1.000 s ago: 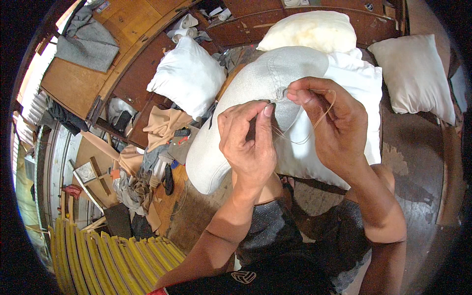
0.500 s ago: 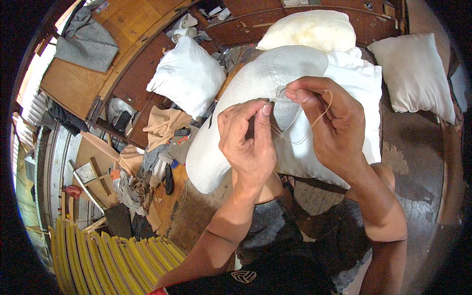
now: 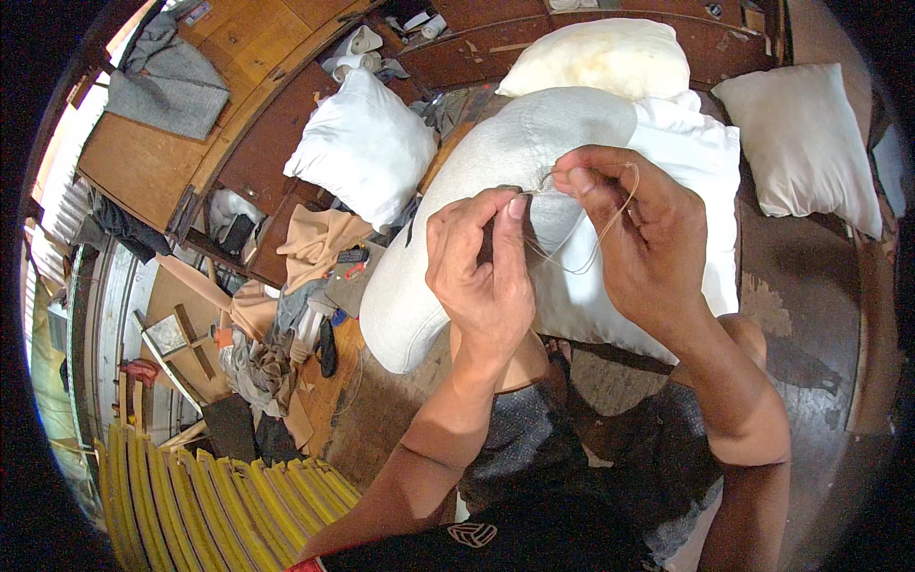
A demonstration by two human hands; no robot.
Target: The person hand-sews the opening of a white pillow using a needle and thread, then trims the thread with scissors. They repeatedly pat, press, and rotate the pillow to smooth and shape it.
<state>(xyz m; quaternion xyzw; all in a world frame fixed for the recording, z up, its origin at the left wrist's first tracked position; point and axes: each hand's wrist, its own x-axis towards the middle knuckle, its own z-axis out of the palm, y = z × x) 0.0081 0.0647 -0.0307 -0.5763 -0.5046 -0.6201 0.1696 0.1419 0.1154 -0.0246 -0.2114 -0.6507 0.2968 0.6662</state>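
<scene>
Both of my hands are raised over a light grey curved cushion [image 3: 419, 305]. My left hand [image 3: 481, 267] pinches thread between thumb and forefinger. My right hand [image 3: 643, 234], a little to the right, has its thumb and fingertips pressed together on the same thread [image 3: 602, 250]. A loop of this pale thread hangs between the hands and passes round the right fingers. Whether a needle is in the fingertips is too small to tell. Beneath the cushion lies a white pillow [image 3: 710, 172], partly hidden by my right hand and arm.
A white pillow [image 3: 362, 148] stands at the left, a cream pillow [image 3: 600, 59] behind, and another pillow [image 3: 805, 148] at the right. Scrap cloth [image 3: 262, 348] litters the left floor beside a stack of yellow-edged strips [image 3: 219, 505]. A grey cloth [image 3: 172, 81] drapes the wooden furniture.
Almost nothing differs. Both hands keep their pinch on the thread, with only a tiny shift of the fingers and of the hanging loop.
</scene>
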